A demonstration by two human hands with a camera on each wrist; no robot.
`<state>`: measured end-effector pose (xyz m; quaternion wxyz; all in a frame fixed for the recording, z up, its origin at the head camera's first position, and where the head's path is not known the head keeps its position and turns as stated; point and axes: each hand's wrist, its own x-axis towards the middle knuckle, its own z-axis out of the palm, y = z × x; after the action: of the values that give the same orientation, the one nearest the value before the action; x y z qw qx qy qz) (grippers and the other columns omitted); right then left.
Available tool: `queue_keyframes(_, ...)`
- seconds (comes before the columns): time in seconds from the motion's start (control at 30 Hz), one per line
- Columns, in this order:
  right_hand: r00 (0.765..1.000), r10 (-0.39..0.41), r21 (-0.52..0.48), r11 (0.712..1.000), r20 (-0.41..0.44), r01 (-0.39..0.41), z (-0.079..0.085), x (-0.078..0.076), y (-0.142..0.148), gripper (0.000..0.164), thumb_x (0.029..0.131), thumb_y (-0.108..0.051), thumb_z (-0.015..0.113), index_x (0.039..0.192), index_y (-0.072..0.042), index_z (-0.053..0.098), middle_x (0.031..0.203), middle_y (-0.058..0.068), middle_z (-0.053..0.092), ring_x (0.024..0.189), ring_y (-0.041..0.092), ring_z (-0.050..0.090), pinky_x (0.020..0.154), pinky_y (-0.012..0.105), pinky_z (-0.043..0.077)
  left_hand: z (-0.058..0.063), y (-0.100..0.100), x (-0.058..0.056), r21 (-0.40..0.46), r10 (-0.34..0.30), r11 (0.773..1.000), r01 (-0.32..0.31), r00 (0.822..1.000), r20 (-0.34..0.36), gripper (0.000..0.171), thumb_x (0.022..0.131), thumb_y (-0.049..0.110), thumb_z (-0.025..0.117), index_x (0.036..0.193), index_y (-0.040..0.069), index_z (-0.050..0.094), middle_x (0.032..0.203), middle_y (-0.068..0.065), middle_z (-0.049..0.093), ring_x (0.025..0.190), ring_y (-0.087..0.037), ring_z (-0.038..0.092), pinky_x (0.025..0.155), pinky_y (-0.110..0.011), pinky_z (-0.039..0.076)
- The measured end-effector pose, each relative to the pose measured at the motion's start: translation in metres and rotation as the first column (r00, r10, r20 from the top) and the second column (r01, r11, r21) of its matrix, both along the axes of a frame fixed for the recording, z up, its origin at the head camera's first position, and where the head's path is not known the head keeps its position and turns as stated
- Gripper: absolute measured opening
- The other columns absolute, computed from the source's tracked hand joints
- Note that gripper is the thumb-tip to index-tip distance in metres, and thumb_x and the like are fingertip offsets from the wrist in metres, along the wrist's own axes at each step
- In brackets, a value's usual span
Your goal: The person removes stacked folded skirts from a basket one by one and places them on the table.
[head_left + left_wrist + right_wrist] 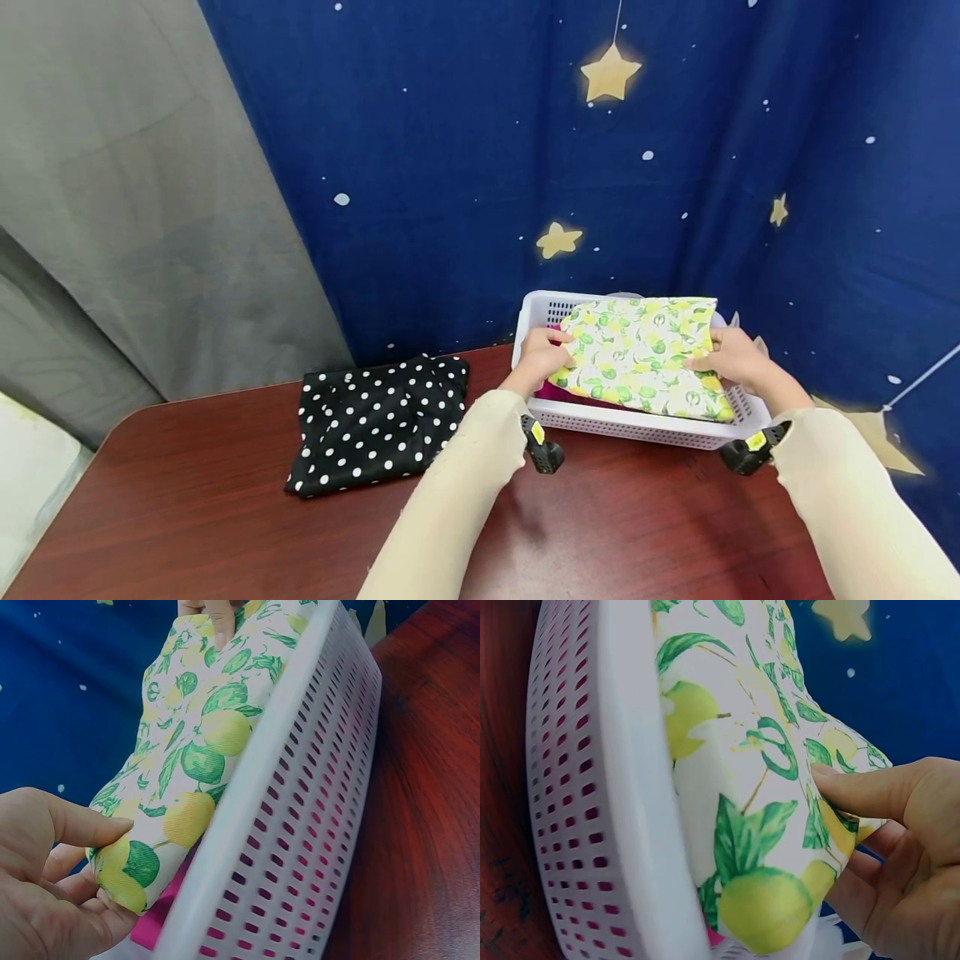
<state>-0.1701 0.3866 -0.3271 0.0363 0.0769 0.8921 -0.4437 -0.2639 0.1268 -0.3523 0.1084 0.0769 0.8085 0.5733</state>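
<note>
Noted: white basket [622,427], mostly covered inside. Noted over it: white cloth [637,358] with yellow lemons and green leaves. Noted beneath: pink material [553,392], perhaps fabric, largely hidden. Gripping cloth at 2 ends with left hand [542,360] and right hand [738,360].
</note>
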Motion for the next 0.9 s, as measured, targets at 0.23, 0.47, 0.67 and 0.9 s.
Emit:
queue_keyframes(0.23, 0.999, -0.046, 0.030, 0.998, -0.028, 0.046, 0.011, 0.002, -0.008, 0.049, 0.087, -0.014, 0.062, 0.121, 0.014, 0.040, 0.084, 0.008, 0.065, 0.067, 0.018, 0.064, 0.060, 0.036, 0.053, 0.012, -0.007, 0.000, 0.001, 0.004, 1.000, -0.004, 0.999, -0.037, 0.039, 0.067, -0.007, 0.071, 0.103, 0.010, 0.070, 0.103, -0.006, 0.059, 0.078, -0.016, 0.054, 0.061, -0.025, 0.048)
queue_keyframes(0.47, 0.996, -0.051, 0.021, 0.998, -0.069, 0.052, 0.017, 0.003, -0.016, 0.053, 0.088, -0.016, 0.063, 0.125, 0.013, 0.038, 0.092, 0.015, 0.064, 0.070, 0.018, 0.064, 0.062, 0.035, 0.053, 0.021, -0.021, 0.003, -0.013, 0.016, 1.000, -0.017, 0.998, -0.068, 0.038, 0.068, -0.004, 0.074, 0.102, 0.012, 0.071, 0.093, -0.005, 0.063, 0.082, -0.016, 0.056, 0.066, -0.026, 0.047)
queue_keyframes(0.67, 0.992, -0.047, 0.000, 0.999, -0.113, 0.047, 0.025, 0.006, -0.025, 0.051, 0.087, -0.013, 0.062, 0.124, 0.013, 0.038, 0.093, 0.017, 0.064, 0.069, 0.019, 0.064, 0.060, 0.035, 0.053, 0.027, -0.035, 0.008, 0.075, 0.016, 0.997, -0.013, 0.999, -0.042, 0.037, 0.068, -0.005, 0.073, 0.101, 0.012, 0.070, 0.094, -0.006, 0.065, 0.083, -0.015, 0.059, 0.064, -0.026, 0.049)
queue_keyframes(0.9, 0.992, -0.051, -0.019, 0.999, -0.115, 0.049, 0.036, 0.012, -0.039, 0.058, 0.087, -0.017, 0.063, 0.131, 0.011, 0.035, 0.105, 0.024, 0.060, 0.073, 0.018, 0.064, 0.064, 0.034, 0.053, 0.034, -0.055, 0.017, 0.183, -0.019, 0.983, 0.025, 0.999, -0.035, 0.037, 0.069, -0.007, 0.072, 0.103, 0.009, 0.069, 0.091, -0.008, 0.065, 0.081, -0.016, 0.060, 0.065, -0.026, 0.050)
